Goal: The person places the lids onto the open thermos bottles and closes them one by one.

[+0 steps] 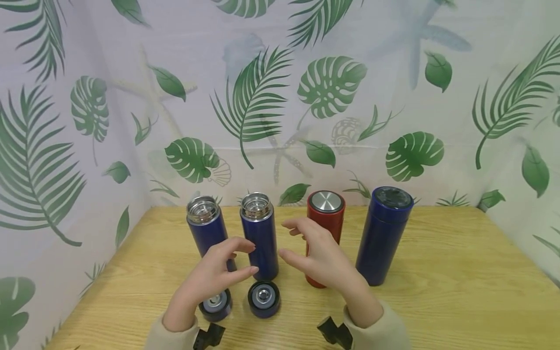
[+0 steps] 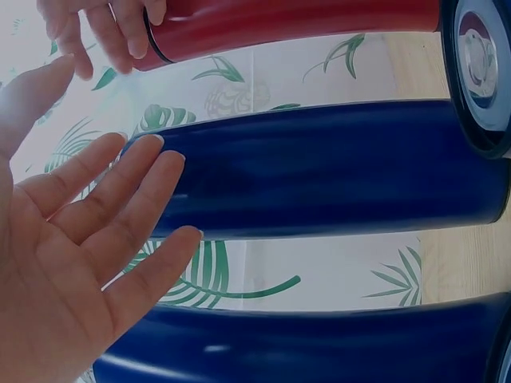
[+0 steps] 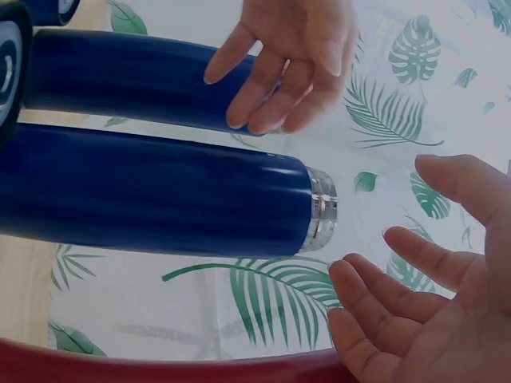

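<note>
An uncapped blue thermos (image 1: pixel 264 250) with a bare steel neck stands between my two hands. My left hand (image 1: pixel 212 272) hovers at its left side, fingers loosely bent, holding nothing; whether the fingertips touch it is unclear. On the other side, my right hand (image 1: pixel 323 255) is held apart from it with relaxed, spread fingers, partly covering a red thermos (image 1: pixel 329 221). A second uncapped blue thermos (image 1: pixel 205 233) stands behind my left hand, its lower part hidden. Two lids lie upturned in front: one lid (image 1: pixel 264 300) in full view, the other lid (image 1: pixel 220 311) partly behind my left wrist.
A capped blue thermos (image 1: pixel 382 243) stands at the right of the wooden table (image 1: pixel 459 291). The red one wears a steel-topped lid. A white cloth (image 1: pixel 262 29) printed with green leaves hangs behind the table and along its sides.
</note>
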{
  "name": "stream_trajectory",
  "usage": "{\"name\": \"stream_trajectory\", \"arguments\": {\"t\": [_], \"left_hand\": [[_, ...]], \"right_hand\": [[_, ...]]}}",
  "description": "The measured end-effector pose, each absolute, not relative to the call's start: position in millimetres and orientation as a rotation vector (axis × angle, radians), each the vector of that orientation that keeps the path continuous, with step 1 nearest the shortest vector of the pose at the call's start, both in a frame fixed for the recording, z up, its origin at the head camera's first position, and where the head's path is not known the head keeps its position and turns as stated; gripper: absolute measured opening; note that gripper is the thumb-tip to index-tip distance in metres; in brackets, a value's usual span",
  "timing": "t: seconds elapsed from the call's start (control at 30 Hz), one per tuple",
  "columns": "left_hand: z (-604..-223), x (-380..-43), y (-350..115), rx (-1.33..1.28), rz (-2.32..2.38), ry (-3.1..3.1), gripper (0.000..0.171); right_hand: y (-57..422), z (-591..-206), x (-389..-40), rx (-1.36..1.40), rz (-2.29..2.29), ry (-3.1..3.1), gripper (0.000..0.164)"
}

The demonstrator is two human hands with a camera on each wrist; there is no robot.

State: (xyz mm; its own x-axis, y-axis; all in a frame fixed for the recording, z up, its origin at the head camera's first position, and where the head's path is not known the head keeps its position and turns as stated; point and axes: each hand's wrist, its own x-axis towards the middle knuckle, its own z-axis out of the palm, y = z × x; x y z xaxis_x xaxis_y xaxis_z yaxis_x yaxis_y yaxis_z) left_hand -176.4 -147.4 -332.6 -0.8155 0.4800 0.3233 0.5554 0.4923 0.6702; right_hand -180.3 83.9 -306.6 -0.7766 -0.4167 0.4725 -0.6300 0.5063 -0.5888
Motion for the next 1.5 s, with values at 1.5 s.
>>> {"name": "stream_trajectory", "arguments": {"t": [1.5], "left_hand": [[-331, -175, -147, -0.896, -1.224, -2.644, 0.039]], "right_hand": [[39, -373, -206, 1.172, 0.887, -3.026, 0.049]]}}
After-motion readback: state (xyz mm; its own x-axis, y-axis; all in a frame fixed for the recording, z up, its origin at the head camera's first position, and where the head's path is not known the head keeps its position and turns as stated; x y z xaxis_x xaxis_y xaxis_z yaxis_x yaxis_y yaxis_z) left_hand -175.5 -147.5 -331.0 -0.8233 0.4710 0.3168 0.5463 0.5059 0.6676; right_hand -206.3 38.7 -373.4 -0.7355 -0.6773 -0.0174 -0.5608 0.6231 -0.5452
